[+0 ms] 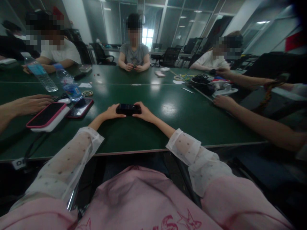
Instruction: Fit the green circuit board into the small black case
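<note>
A small black device (128,109) with a dark, glossy top lies at the middle of the green table (144,134), just in front of me. Its exact kind is hard to make out. Around its left end my left hand (113,111) is closed, with the thumb along the near side. My right hand (145,112) grips the opposite end in the same way, fingers at the far edge. Both forearms rest by the table's near edge.
To the left are a phone in a pink case (46,115), another phone (81,108), two water bottles (42,73) and a tape roll (87,93). A co-worker's hand (35,103) lies there. Rightward are a pen (188,90), tangled cables (202,80) and another person's arms (251,118). Several people sit around.
</note>
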A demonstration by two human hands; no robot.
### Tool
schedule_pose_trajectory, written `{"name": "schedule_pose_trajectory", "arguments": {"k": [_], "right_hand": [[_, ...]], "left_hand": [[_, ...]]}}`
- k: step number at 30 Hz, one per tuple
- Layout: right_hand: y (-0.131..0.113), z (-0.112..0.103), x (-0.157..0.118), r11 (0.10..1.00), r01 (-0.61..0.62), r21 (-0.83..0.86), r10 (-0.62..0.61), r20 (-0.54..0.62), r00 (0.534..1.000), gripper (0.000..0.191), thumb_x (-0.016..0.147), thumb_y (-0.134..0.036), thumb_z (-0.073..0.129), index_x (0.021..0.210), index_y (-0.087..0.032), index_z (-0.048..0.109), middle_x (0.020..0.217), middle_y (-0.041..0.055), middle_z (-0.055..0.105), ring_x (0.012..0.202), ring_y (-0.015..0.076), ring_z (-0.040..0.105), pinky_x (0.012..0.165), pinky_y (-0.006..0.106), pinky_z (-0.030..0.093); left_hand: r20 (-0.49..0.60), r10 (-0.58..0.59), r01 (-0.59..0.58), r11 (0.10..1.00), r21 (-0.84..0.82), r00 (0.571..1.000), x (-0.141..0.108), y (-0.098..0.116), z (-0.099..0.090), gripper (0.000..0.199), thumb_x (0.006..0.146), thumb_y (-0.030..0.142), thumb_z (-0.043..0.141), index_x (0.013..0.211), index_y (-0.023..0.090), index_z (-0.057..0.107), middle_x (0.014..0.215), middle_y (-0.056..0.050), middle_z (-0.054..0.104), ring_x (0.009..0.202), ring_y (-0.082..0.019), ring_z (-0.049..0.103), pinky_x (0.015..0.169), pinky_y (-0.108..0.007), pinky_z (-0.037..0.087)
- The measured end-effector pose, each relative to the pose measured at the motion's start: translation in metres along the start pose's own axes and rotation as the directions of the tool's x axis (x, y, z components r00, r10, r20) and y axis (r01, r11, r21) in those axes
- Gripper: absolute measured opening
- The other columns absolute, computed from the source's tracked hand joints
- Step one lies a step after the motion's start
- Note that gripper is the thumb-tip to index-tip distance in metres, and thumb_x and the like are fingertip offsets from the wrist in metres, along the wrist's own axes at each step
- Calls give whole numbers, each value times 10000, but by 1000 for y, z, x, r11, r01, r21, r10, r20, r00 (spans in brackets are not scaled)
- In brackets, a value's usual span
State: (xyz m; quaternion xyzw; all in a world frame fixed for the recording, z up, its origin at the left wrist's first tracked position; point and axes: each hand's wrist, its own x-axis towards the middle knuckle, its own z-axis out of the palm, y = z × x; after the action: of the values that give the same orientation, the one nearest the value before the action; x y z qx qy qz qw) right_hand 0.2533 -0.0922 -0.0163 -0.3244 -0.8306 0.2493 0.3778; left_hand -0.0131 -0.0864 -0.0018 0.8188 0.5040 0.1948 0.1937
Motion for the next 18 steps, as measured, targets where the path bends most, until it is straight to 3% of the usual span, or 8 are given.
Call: {"name": "schedule_pose_trajectory", "arguments": {"k": [18], "right_hand": [[3,-1,0,999,-47,-25,46,-42,998,564,683,-405,790,1128,-225,494,1098,86,637,1031,281,633,928,495,494]], "left_hand": [[-8,4,-4,999,33,1000,3,-5,3,764,653,660,723,1242,204,558,1190,-129,617,1122,-349,570,963,-492,441]]}}
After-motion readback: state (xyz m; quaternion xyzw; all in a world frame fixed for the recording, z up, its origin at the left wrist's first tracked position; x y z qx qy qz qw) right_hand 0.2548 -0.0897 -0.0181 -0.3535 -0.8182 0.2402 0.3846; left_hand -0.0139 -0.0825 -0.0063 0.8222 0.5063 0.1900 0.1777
